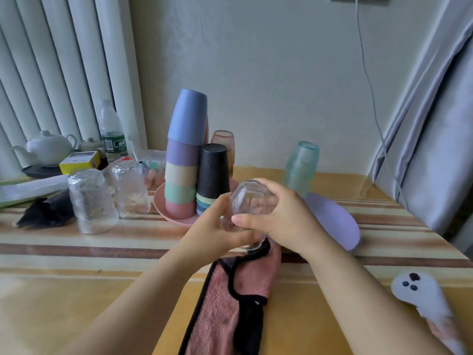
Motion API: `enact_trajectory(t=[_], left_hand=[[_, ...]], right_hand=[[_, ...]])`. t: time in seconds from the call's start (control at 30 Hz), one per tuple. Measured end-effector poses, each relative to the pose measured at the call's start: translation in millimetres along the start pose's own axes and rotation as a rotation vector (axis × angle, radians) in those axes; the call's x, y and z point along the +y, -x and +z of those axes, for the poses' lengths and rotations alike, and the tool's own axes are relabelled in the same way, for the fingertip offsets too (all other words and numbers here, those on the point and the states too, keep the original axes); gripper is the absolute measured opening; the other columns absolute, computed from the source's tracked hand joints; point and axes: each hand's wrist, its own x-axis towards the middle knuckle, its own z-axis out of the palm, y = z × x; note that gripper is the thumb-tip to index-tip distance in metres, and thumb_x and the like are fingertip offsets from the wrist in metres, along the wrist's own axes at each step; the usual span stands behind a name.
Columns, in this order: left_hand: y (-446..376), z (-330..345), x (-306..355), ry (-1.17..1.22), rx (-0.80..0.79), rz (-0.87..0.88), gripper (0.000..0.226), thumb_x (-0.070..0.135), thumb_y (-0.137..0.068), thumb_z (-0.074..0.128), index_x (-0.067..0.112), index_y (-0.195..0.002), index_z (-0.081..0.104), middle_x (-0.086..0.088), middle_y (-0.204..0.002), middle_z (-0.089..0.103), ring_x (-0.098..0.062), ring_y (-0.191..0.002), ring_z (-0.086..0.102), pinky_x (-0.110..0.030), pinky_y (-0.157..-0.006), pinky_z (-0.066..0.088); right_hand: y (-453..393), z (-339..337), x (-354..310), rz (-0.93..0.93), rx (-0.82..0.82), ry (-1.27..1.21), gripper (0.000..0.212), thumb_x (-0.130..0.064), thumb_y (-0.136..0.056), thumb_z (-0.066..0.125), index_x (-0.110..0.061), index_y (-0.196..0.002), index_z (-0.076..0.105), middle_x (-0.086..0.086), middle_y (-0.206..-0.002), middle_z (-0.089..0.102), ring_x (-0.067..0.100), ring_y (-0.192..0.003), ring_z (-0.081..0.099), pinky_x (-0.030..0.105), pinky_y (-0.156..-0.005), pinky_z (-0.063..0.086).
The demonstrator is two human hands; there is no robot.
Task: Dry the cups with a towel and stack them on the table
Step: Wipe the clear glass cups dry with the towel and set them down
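Observation:
A clear glass cup (252,201) is held tilted above the table, base pointing away from me. My right hand (284,219) grips it from the right and my left hand (217,226) holds its mouth end. A pink towel with black trim (230,303) hangs from under my hands down toward me. On a pink plate (166,213) stands a tall stack of upside-down pastel cups (184,155), with a shorter stack topped by a black cup (213,172) beside it. Two clear textured glasses (90,201) (130,190) stand upside down to the left.
An upside-down green glass (302,167) and an amber glass (224,143) stand behind. A lilac plate (335,221) lies right of my hands. A water bottle (111,129), white teapot (50,147), yellow box (79,161) and black object (46,213) crowd the left. A white ghost-shaped item (425,295) lies near right.

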Motion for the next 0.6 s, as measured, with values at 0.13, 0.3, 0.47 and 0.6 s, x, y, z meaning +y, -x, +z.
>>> enact_trajectory(t=[0.13, 0.3, 0.47, 0.6], left_hand=[[22, -27, -12, -0.002, 0.123, -0.016, 0.059, 0.027, -0.058, 0.088, 0.017, -0.11, 0.062, -0.007, -0.102, 0.073, -0.022, -0.096, 0.071, -0.038, -0.082, 0.059], [36, -44, -28, 0.047, 0.245, -0.082, 0.057, 0.031, -0.061, 0.083, 0.026, -0.113, 0.059, 0.012, -0.101, 0.072, -0.009, -0.095, 0.07, -0.022, -0.077, 0.054], [35, -38, -47, 0.029, 0.283, -0.1, 0.057, 0.029, -0.06, 0.091, 0.036, -0.107, 0.061, 0.013, -0.095, 0.072, -0.006, -0.087, 0.068, -0.02, -0.078, 0.052], [33, -35, -52, -0.02, 0.249, -0.085, 0.07, 0.036, -0.051, 0.091, 0.032, -0.113, 0.061, 0.021, -0.099, 0.07, 0.002, -0.092, 0.066, -0.017, -0.078, 0.051]], right_hand=[[-1, 30, -1, 0.044, -0.215, -0.212, 0.084, -0.045, -0.066, 0.077, -0.031, -0.139, 0.037, -0.012, -0.123, 0.061, -0.002, -0.106, 0.061, 0.019, -0.087, 0.05], [-10, 28, 32, 0.212, 0.086, 0.638, 0.048, -0.055, -0.087, 0.052, -0.021, -0.121, 0.051, 0.001, -0.12, 0.047, 0.022, -0.112, 0.049, 0.033, -0.091, 0.045], [-3, 45, 56, 0.329, 0.02, 0.847, 0.037, -0.046, -0.084, 0.06, -0.016, -0.101, 0.047, 0.004, -0.103, 0.049, 0.026, -0.103, 0.051, 0.031, -0.073, 0.042], [-5, 42, 67, 0.22, 0.161, 0.767, 0.027, -0.039, -0.091, 0.055, -0.014, -0.099, 0.057, 0.004, -0.096, 0.06, 0.026, -0.095, 0.058, 0.034, -0.074, 0.05]])
